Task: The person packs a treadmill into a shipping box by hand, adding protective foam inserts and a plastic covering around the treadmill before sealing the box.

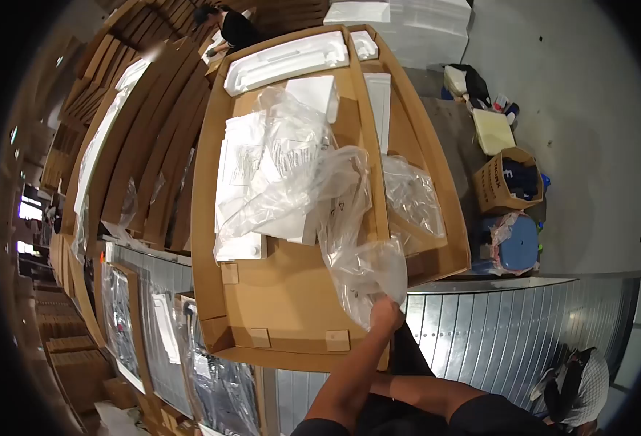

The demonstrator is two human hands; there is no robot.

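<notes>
My left hand [386,314] is closed round the gathered end of a clear plastic bag [368,265]. The crumpled plastic stretches from my fist up into a large open cardboard box [284,298], over white foam blocks [240,156]. Behind my left forearm, my right forearm [426,392] reaches across to the left; the fingers of my right hand are hidden there. A long white foam piece [288,62] lies at the box's far end. Small cardboard squares [337,340] sit along its near edge.
A second open box [455,225] with plastic and foam adjoins on the right. Metal rollers [473,327] run beneath. Stacked cartons [153,138] stand left. A blue stool [517,243] and a carton of dark items [509,182] stand right. People [237,29] are at the back and lower right.
</notes>
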